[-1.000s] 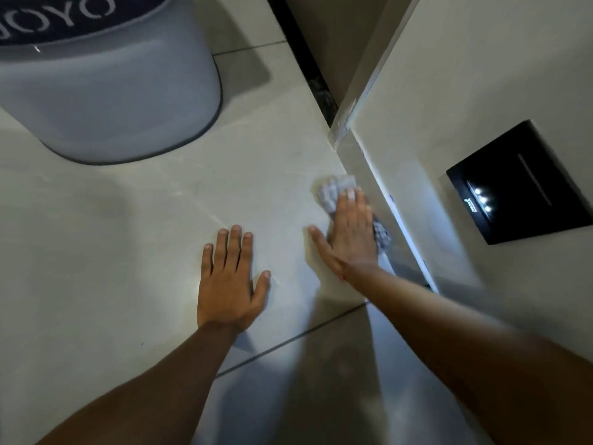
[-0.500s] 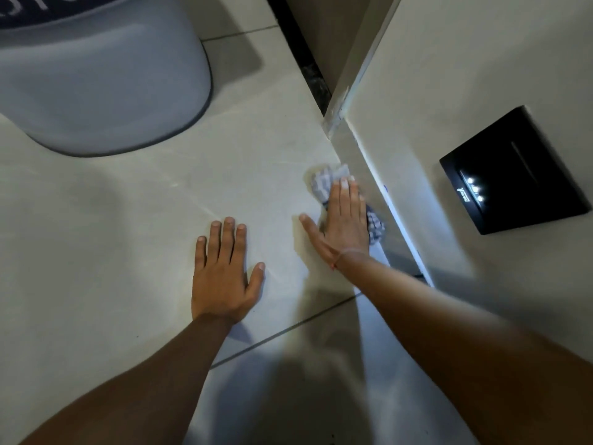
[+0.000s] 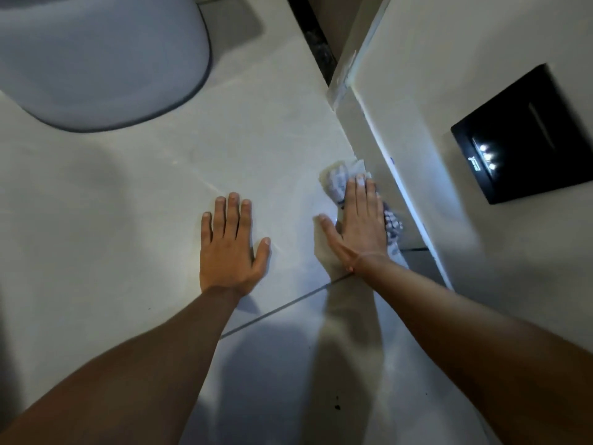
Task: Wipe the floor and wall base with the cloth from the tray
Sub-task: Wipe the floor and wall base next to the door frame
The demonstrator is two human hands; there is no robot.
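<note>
A crumpled grey-and-white patterned cloth [image 3: 337, 179] lies on the pale tiled floor [image 3: 160, 187], right against the white wall base [image 3: 394, 175]. My right hand [image 3: 361, 226] presses flat on top of the cloth, fingers together and pointing away from me; part of the cloth shows beyond the fingertips and beside the little finger. My left hand [image 3: 229, 248] rests flat on the bare tile to the left, fingers spread slightly, holding nothing. No tray is in view.
A large grey rounded container [image 3: 96, 59] stands on the floor at the upper left. A black wall plate with three small lights [image 3: 526, 136] is set in the wall on the right. A dark gap [image 3: 316, 46] runs beside the wall corner. Small dark specks [image 3: 337, 406] lie near me.
My right hand and the cloth have stayed pressed against the wall base, shifting only slightly. The left hand has kept its place on the tile. The camera view has tilted a little.
</note>
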